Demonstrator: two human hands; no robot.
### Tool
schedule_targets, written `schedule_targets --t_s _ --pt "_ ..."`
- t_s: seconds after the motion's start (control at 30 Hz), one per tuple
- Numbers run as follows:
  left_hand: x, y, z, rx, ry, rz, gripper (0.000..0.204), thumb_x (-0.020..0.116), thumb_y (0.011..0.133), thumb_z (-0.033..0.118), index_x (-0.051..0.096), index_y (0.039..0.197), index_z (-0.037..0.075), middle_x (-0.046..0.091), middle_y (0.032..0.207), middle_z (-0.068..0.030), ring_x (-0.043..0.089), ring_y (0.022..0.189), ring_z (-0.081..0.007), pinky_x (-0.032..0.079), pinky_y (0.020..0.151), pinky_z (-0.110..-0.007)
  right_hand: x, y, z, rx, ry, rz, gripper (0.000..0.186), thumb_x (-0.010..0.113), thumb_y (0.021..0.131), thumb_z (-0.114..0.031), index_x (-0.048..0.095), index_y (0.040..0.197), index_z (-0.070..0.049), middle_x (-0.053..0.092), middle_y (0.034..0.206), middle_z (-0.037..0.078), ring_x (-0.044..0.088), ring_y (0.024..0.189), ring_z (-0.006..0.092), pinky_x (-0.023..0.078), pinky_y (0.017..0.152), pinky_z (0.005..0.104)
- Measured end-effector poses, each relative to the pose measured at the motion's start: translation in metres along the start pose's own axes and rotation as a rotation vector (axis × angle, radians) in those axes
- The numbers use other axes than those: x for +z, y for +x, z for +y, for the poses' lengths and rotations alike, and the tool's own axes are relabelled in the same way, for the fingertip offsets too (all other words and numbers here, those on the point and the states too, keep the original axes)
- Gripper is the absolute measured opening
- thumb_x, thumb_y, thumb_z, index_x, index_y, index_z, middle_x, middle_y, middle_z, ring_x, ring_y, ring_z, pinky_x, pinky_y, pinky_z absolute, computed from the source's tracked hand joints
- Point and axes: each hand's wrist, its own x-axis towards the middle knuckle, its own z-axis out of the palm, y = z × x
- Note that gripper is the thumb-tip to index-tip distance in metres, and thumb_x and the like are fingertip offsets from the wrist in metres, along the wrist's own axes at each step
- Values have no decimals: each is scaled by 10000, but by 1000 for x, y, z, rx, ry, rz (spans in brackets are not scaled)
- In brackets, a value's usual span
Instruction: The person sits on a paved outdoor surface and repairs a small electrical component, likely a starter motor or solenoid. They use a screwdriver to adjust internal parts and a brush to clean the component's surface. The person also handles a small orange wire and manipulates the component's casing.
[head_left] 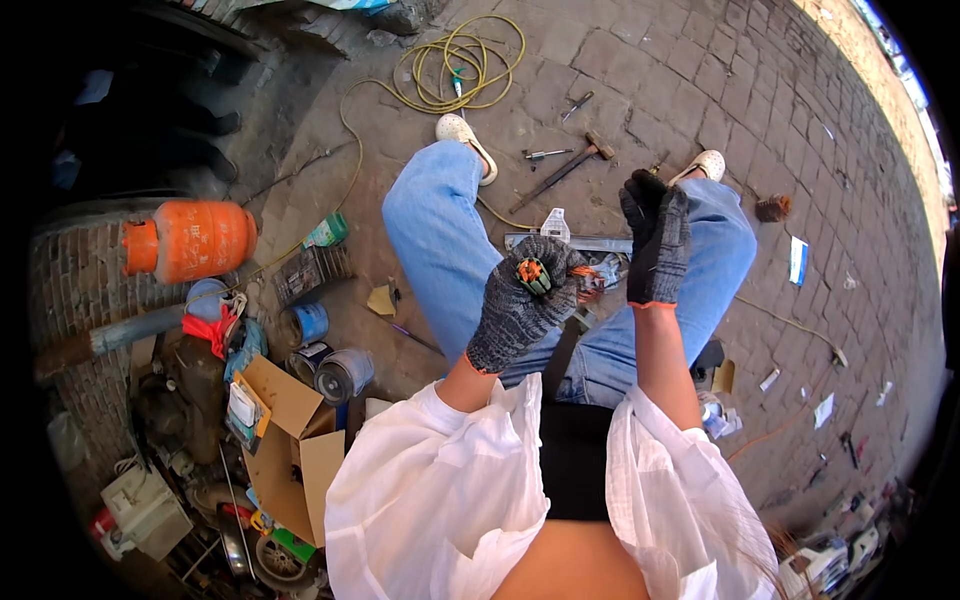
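Grey knit gloves with orange cuffs cover both my hands. My left hand (pixel 515 315), in front of my lap, is wrapped round a small round part with green and orange pieces (pixel 532 274). Orange-brown wires (pixel 590 275) show just right of that hand; whether they join the part I cannot tell. My right hand (pixel 657 240) is raised over my right knee with its fingers bent together, and what they hold, if anything, is hidden. Between my legs on the ground, a metal bar (pixel 600 244) and a white plastic piece (pixel 556 225) lie partly behind my hands.
Beyond my feet lie a hammer (pixel 565 180), a slim metal tool (pixel 548 155) and a coiled yellow cable (pixel 460 70). At left stand an orange gas cylinder (pixel 205 242), several cans (pixel 345 375) and an open cardboard box (pixel 285 450). Paper scraps (pixel 797 260) dot the paving at right.
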Motion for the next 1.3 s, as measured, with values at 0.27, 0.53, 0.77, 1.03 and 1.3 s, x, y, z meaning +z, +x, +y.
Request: schedule_targets --t_s 0.27,0.53,0.77,1.03,1.3 --pt "-8 12 -12 -405 -219 269 110 595 788 49 526 873 46 510 670 7 431 509 -39 351 444 -178 -11 -11 -12 359 -364 -457 433 492 881 -344 519 1119 16 564 1072 115 555 946 189 451 846 306" --pt "-1 17 -17 -444 -201 188 133 613 774 69 519 867 62 522 736 11 485 595 -53 395 505 -181 11 -33 -11 -26 -1001 -426 377 571 811 -329 559 1016 -13 603 876 175 611 789 269 466 701 337" --pt "0 16 -10 -519 -471 26 170 610 746 41 486 858 72 509 757 0 466 580 -78 377 501 -190 -13 -20 6 -172 -981 -428 250 494 846 -224 592 961 -25 600 897 166 593 805 309 459 699 354" --pt "-12 11 -17 -749 -958 -96 232 579 802 167 501 970 26 554 910 -79 547 801 -201 454 583 -289 -45 -9 25 -385 -1020 -611 262 620 735 -156 575 974 -58 565 984 175 569 855 341 461 737 394" --pt "-6 23 -28 -743 -1085 -105 345 513 861 311 494 999 -5 477 848 -79 446 652 -146 395 470 -220 -33 -8 31 -261 -959 -505 224 515 820 -176 570 983 -33 582 983 127 570 876 313 454 764 358"
